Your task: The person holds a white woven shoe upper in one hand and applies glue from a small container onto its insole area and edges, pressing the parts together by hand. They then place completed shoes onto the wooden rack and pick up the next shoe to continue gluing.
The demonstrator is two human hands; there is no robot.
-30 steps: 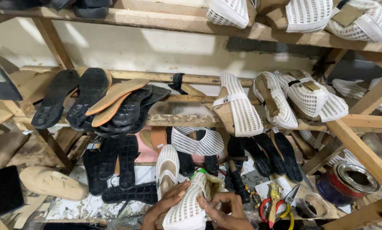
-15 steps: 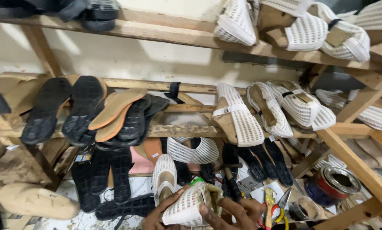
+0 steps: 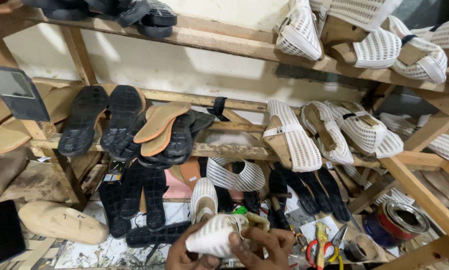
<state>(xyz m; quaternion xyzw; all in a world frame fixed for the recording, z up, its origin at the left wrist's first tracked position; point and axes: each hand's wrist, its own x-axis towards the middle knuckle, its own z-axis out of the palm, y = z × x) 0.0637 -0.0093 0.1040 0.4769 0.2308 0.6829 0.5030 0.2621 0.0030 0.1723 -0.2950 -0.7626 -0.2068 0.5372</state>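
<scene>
At the bottom middle of the head view, both my hands hold a white perforated shoe upper point(image 3: 215, 234) mounted on a last. My left hand point(image 3: 187, 254) grips its lower left side from beneath. My right hand point(image 3: 264, 245) clasps its right end, thumb pressed on the white mesh. Only the fingers and upper parts of both hands show; the rest is cut off by the frame edge. Just behind the held shoe stands another white mesh shoe point(image 3: 203, 198), upright.
Wooden racks point(image 3: 219, 149) hold black soles point(image 3: 126, 120), tan insoles point(image 3: 160, 127) and white lasted shoes point(image 3: 289, 135). Red-handled pliers point(image 3: 318, 245) and an open tin can point(image 3: 395, 222) lie at the right. A bare wooden last point(image 3: 59, 222) rests at the lower left.
The view has shifted slightly. My hands have turned the white shoe upper, and my right thumb now presses on its mesh.
</scene>
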